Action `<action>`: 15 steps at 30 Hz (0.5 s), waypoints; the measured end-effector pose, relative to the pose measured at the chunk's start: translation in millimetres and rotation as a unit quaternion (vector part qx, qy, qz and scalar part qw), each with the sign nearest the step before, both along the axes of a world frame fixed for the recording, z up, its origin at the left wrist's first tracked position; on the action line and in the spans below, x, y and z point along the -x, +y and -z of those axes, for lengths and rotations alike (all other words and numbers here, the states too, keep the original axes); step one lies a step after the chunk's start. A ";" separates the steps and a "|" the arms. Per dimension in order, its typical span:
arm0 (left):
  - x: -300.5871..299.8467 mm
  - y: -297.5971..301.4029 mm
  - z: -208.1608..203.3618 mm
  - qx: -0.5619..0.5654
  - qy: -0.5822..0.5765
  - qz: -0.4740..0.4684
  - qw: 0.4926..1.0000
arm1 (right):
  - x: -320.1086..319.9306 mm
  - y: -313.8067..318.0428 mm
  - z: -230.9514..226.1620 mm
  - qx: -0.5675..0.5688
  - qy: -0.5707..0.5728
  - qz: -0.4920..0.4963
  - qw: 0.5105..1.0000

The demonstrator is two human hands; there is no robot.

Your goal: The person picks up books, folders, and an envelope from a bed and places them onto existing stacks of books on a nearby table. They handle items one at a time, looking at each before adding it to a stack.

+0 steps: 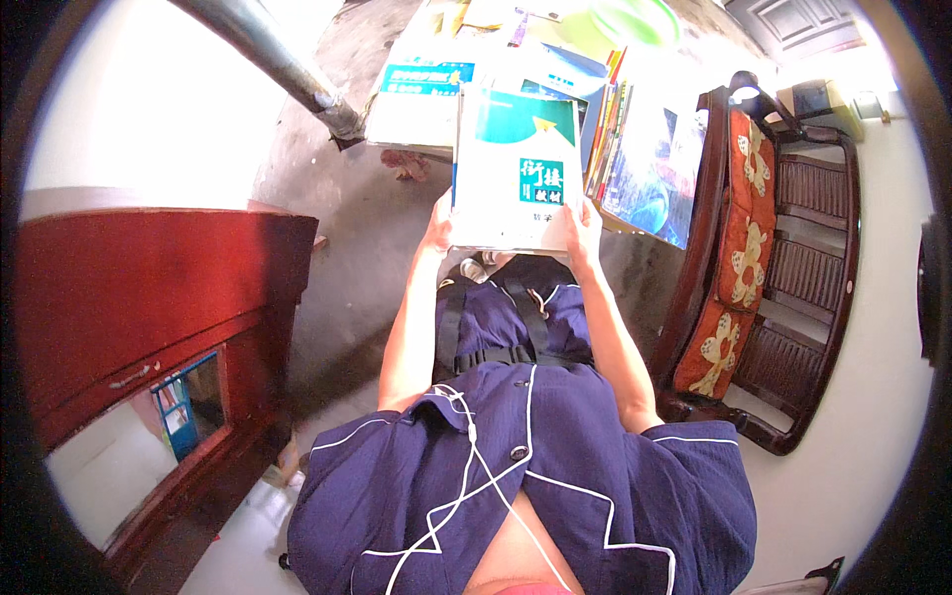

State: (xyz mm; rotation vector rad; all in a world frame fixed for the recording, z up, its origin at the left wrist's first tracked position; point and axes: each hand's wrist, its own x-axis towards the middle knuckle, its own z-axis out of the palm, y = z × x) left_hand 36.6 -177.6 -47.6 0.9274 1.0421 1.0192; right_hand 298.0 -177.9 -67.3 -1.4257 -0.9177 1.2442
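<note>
White and teal, a rectangular paper-covered book (496,208) is held up in front of the person, clamped between the left hand (437,228) and the right hand (583,232), each gripping one side edge near its lower end. Beyond it lie a white book with a blue band (412,111) and, rightward, a glossy blue-and-white book (654,183). A dark-brown slatted wooden settee (805,263) with an orange-red patterned cushion (746,260) stands at the right.

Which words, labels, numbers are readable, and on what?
Wording not copied out; where it stands:
White-and-teal book: light characters in teal square, legible; dark print below, partly legible.
White book behind, left: pale print on blue band, blurred.
Colourful spines: too small.
</note>
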 end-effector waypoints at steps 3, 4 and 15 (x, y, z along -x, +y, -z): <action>8.4 20.9 8.1 -0.002 0.021 0.019 1.000 | 6.3 15.2 -2.7 0.013 0.021 0.014 1.000; 4.4 27.3 8.7 -0.043 -0.012 0.021 0.999 | 4.2 20.5 -4.7 0.013 0.024 0.018 0.999; 15.3 114.5 33.0 0.030 0.041 0.037 0.998 | 19.6 88.4 -17.4 -0.065 -0.114 0.025 0.991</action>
